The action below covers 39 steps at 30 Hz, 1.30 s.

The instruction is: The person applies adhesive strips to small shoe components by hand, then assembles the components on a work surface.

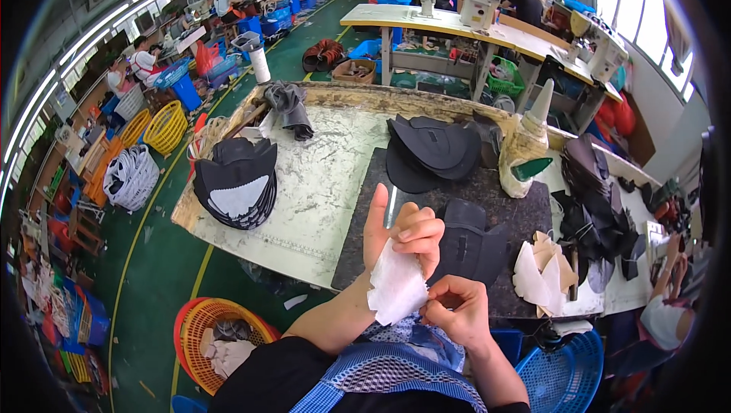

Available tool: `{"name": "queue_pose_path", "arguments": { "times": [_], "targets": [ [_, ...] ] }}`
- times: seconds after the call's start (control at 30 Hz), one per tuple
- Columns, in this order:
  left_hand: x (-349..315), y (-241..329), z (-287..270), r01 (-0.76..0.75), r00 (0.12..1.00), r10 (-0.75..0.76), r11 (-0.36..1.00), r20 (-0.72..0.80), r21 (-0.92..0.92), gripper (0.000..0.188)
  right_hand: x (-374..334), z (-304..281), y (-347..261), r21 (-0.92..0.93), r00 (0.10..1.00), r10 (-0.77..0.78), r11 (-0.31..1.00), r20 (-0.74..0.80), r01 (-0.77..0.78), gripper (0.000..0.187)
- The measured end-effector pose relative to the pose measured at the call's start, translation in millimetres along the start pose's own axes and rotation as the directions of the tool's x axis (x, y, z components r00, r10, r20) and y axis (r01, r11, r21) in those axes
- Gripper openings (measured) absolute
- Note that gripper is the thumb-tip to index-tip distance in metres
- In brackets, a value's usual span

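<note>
My left hand (415, 232) is raised in front of me, fingers curled round a white piece of lining (396, 285) with a zigzag-cut edge. At that piece's lower right edge, my right hand (458, 308) has its thumb and fingertips pinched together; I cannot tell exactly what lies between them. Just beyond, a black shoe upper piece (466, 249) lies flat on the dark work board (361, 223). A stack of black upper pieces (434, 146) rests at the board's far side. More white and tan lining pieces (544, 272) lie to the right.
A crusted glue bottle (525, 146) with a pointed nozzle stands at the board's far right. On the table's left is a pile of black uppers (237, 184) with a white patch on top. Baskets, orange (199, 329) and blue (567, 371), stand below the near edge.
</note>
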<state>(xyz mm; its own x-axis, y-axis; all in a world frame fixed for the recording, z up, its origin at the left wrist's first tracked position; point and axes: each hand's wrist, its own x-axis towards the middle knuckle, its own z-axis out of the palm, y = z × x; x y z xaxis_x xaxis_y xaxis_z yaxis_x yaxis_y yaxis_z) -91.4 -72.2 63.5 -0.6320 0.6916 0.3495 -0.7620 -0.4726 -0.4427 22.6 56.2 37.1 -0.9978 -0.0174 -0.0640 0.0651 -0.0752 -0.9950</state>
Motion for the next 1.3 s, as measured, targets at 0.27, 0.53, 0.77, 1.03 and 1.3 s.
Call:
{"name": "queue_pose_path", "arguments": {
  "times": [0.27,0.53,0.77,1.03,1.3],
  "targets": [
    [-14.7,1.1,0.4,0.033,0.997,-0.032,0.999,0.068,-0.011,0.064,-1.5,4.5,8.4,0.212,0.996,0.077,0.974,0.042,-0.084,0.008],
    [-17.7,19.0,27.3,-0.133,0.990,0.134,0.991,0.044,-0.028,0.049,-13.1,-29.1,24.1,0.492,0.992,-0.048,0.865,-0.112,0.098,0.021],
    [-15.2,38.7,11.7,-0.220,0.975,0.219,0.974,-0.031,-0.045,0.037,-133.5,-122.2,113.2,0.623,0.939,0.330,0.755,-0.094,-0.203,0.035],
    [-1.5,36.3,7.3,-0.209,0.977,0.204,0.975,-0.066,-0.078,0.022,-160.5,-126.0,93.9,-0.464,0.825,-0.015,0.832,-0.566,-0.303,0.019],
    [7.7,35.4,13.8,-0.236,0.972,0.236,0.971,-0.017,-0.029,0.018,-63.3,-57.6,30.5,-0.150,0.983,-0.123,0.983,-0.139,0.102,0.011]
  ]
}}
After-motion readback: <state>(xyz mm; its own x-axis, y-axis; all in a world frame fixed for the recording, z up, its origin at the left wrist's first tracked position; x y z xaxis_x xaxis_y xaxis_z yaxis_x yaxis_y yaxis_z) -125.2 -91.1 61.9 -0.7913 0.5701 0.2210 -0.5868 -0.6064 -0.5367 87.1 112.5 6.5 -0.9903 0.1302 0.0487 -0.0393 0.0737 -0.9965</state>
